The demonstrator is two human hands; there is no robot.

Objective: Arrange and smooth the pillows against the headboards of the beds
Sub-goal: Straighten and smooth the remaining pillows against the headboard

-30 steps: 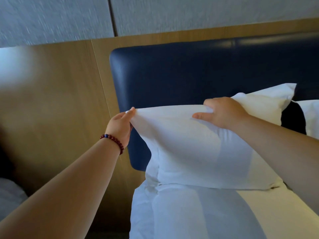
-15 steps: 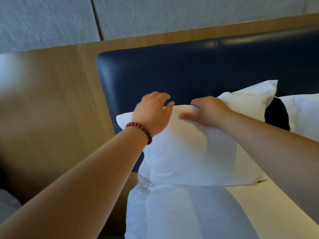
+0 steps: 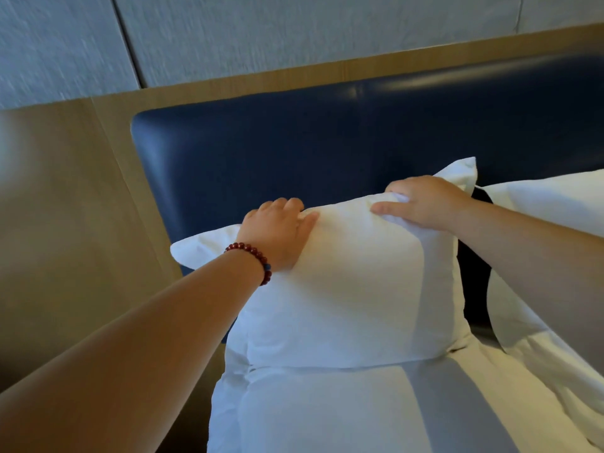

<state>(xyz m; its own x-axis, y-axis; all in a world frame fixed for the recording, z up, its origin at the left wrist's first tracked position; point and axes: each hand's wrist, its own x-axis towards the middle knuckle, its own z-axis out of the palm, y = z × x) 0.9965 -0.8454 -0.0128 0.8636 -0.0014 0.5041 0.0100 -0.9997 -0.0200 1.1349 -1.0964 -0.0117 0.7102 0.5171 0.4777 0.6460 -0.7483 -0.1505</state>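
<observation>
A: What are the hands doing?

B: Both are on one pillow (image 3: 353,289). The left hand (image 3: 277,230) lies flat with its fingers curled over the top edge near the left corner. The right hand (image 3: 425,201) pinches a fold of fabric at the top edge near the right corner. They are set apart along that edge.

A: And how does the pillow sit?

B: Upright, leaning on the blue headboard (image 3: 294,152), its base on the bed (image 3: 359,413). Its long axis runs left to right, so the top edge spans between the hands. The body hangs below and toward the person.

A: Which hand is nearer the slack?

B: The right, I'd judge; the bunching is under it, and the right corner pokes up just beyond it. Smoothing probably means drawing outward along that edge.

A: Anything beside it?

B: A second pillow (image 3: 549,217) to the right, a dark gap between them.
</observation>
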